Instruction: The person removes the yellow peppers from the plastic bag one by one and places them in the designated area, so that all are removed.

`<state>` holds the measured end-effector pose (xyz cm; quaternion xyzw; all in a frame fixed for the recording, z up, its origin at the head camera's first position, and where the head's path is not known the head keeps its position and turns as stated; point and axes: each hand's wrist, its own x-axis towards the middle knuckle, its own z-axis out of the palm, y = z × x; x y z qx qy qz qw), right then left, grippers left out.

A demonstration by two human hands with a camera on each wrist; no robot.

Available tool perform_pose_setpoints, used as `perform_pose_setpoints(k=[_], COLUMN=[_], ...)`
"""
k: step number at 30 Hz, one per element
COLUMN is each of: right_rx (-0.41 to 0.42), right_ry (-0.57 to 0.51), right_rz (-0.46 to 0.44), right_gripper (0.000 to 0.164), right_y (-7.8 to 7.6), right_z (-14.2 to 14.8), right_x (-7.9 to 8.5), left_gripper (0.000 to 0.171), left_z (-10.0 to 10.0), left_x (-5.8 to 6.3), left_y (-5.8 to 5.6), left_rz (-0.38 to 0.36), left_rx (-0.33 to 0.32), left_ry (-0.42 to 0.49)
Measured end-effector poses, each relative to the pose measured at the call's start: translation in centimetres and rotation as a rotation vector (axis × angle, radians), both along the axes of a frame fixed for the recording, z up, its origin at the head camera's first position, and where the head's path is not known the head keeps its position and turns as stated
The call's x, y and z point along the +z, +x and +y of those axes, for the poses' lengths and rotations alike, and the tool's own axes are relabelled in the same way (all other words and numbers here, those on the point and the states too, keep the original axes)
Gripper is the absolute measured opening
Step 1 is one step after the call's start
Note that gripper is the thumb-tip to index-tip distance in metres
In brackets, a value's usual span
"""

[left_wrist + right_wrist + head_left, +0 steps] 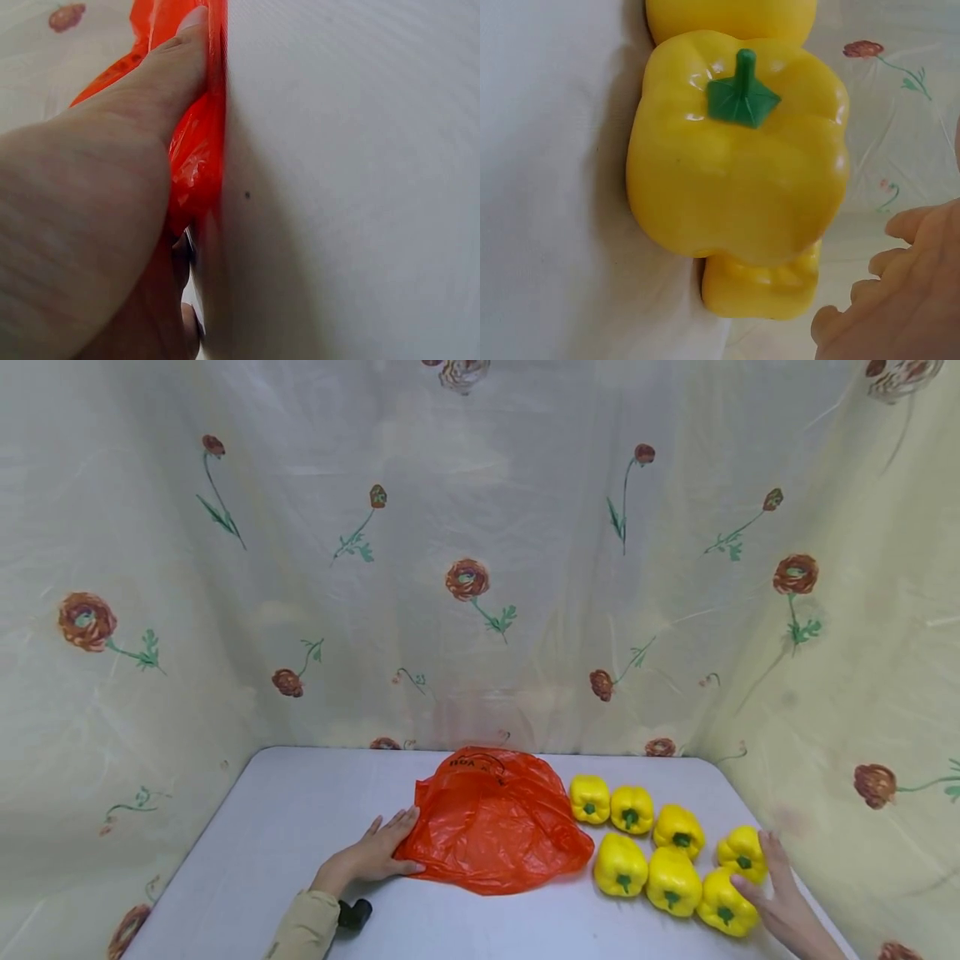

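Note:
A red plastic bag with dark print lies spread on the white table, its lower edge toward me. My left hand rests on the bag's left edge, fingers stretched out. In the left wrist view the thumb lies against the red plastic, and the other fingers are mostly hidden. To the bag's right stand several yellow bell peppers with green stems. My right hand is at the right end of this group, fingers extended, beside the rightmost bell pepper. A bell pepper fills the right wrist view; the right hand holds nothing.
A small black object sits at the left wrist. The table ends at the back and sides against a pale curtain printed with flowers. The right-hand peppers stand close to the table's right edge.

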<state>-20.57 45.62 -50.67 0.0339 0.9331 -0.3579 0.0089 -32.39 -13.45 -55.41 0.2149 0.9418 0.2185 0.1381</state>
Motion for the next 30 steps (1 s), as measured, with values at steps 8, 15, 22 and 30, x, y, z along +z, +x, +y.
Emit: perform_pose_setpoints(k=[8, 15, 22, 30], right_rx=[0.000, 0.000, 0.037, 0.128], right_ry=[0.032, 0.039, 0.058, 0.040], right_rz=[0.005, -0.020, 0.044, 0.113], right_gripper=[0.103, 0.106, 0.109, 0.109], right_y=[-0.3, -1.0, -2.1, -4.0], right_z=[-0.6, -0.9, -2.6, -5.8], right_x=[-0.3, -0.1, 0.9, 3.0], left_gripper=[0.097, 0.097, 0.104, 0.112], left_z=[0.0, -0.2, -0.5, -0.6], left_x=[0.1, -0.1, 0.7, 2.6], left_y=[0.0, 0.0, 0.2, 0.2], left_rz=[0.000, 0.016, -0.031, -0.065], left_rx=[-0.006, -0.031, 0.019, 0.142], left_ry=[-0.005, 0.009, 0.053, 0.115])
